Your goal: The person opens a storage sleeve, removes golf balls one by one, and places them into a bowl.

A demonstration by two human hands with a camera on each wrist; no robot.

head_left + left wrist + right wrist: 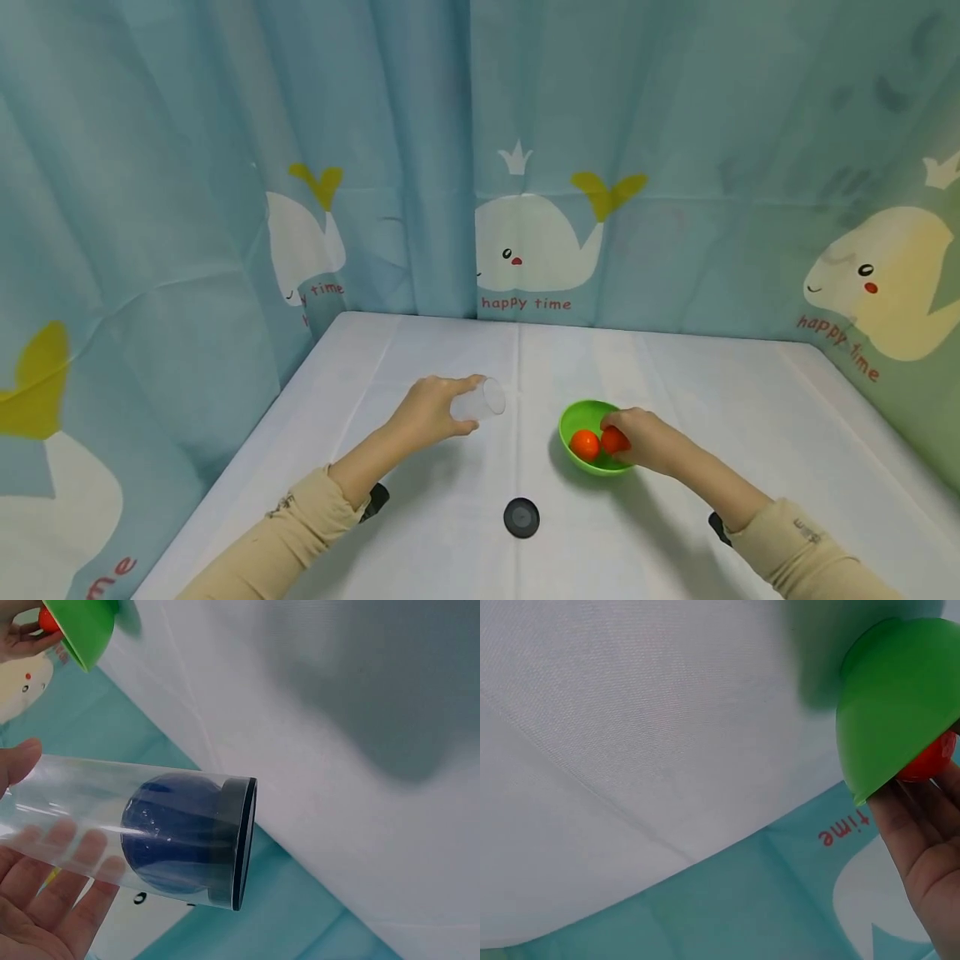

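My left hand holds a clear plastic tube above the table, thumb on one side and fingers on the other. In the left wrist view, a dark blue ball lies inside the tube against its black end cap. My right hand reaches into a green bowl and grips a red-orange ball. Beside that one, an orange ball rests in the bowl. From the right wrist, the bowl's wall hides part of the gripped ball and the fingertips.
A round black lid lies flat on the white-covered table, nearer than the bowl and between both arms. Blue curtains printed with whales hang along the table's back and sides.
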